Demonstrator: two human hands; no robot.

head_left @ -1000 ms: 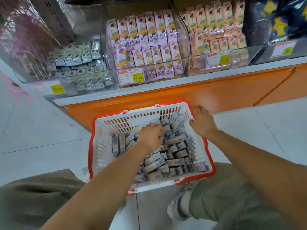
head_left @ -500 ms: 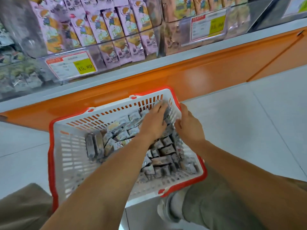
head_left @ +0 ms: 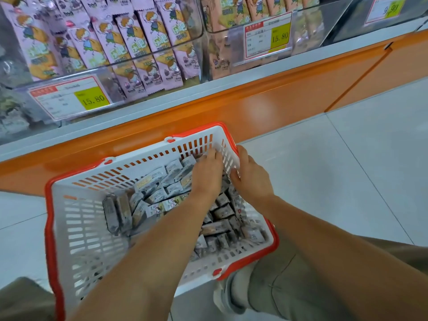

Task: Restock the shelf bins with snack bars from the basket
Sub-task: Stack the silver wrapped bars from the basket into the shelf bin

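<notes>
A white basket with a red rim [head_left: 49, 205] sits on the floor in front of me, holding several grey-wrapped snack bars [head_left: 159, 195]. My left hand [head_left: 207, 174] reaches into its far right corner, palm down on the bars, fingers stretched toward the slotted wall; what lies under the palm is hidden. My right hand [head_left: 251, 177] grips the basket's right wall near that same corner, thumb inside and fingers outside. Above the orange shelf base [head_left: 289, 98], clear shelf bins hold pink packs [head_left: 129, 42] and peach packs [head_left: 231, 31].
A bin with grey packs [head_left: 9, 107] shows at the far left edge. Price tags [head_left: 69, 98] hang on the bin fronts. My knees and a shoe [head_left: 229, 297] flank the basket. Grey tiled floor [head_left: 347, 170] stretches to the right.
My left hand moved from the middle of the bars to the basket's far right corner. My right hand stayed at the right rim. The view dropped and swung closer to the basket.
</notes>
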